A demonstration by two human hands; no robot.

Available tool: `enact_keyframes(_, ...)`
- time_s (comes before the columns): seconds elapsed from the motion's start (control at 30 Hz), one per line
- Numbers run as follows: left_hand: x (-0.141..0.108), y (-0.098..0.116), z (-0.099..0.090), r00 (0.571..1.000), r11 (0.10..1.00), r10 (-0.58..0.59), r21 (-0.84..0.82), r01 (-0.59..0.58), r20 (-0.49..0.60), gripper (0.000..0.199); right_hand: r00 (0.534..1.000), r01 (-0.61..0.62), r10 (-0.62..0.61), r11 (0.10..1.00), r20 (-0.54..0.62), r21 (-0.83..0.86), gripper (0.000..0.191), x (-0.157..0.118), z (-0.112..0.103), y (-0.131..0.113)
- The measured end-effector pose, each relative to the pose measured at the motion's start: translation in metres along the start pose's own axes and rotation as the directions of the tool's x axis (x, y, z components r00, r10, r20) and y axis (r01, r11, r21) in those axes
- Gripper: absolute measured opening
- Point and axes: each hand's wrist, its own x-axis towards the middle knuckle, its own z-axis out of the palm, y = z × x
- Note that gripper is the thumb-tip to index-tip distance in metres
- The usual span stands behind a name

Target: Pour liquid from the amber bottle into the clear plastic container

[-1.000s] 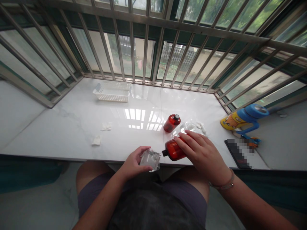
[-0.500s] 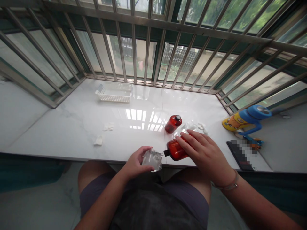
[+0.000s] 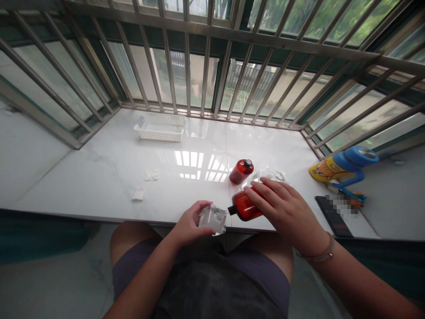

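Now, 2 hands at the sill's near edge.
Left hand [image 3: 187, 226] curled around a clear plastic packet [image 3: 213, 218]; right hand [image 3: 284, 210] lies fingers spread, loosely gripping a red bottle [image 3: 245, 206] on its side, neck toward 9 o'clock. Second red bottle [image 3: 241, 171] at 12 o'clock of it.

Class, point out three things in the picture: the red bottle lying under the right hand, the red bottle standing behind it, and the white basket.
lying red bottle [image 3: 243, 209], head view, on its body near the neck
standing red bottle [image 3: 241, 172], head view, on its side
white basket [image 3: 160, 133], head view, on its front wall
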Motion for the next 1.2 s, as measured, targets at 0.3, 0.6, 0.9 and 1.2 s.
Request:
enact_keyframes(0.3, 0.001, 0.001, 0.000, 1.000, 1.000, 0.005, -0.028, -0.005, 0.012, 0.084, 1.000, 0.022, -0.022, 1.000, 0.006, -0.020, 0.052, 0.003, -0.005, 0.003)
enact_keyframes(0.6, 0.003, 0.001, 0.000, 1.000, 0.999, 0.010, -0.034, -0.010, -0.003, 0.085, 0.999, 0.045, -0.044, 0.998, 0.022, -0.051, 0.053, 0.007, -0.010, 0.005)
enact_keyframes(0.9, 0.005, 0.000, 0.003, 1.000, 0.994, 0.022, -0.105, -0.022, -0.001, 0.087, 0.998, 0.061, -0.061, 0.997, 0.016, -0.056, 0.054, 0.012, -0.015, 0.004)
enact_keyframes(1.2, 0.007, -0.001, 0.003, 1.000, 0.991, 0.026, -0.135, -0.026, -0.008, 0.087, 0.997, 0.078, -0.077, 0.994, 0.009, -0.075, 0.050, 0.016, -0.017, 0.008)
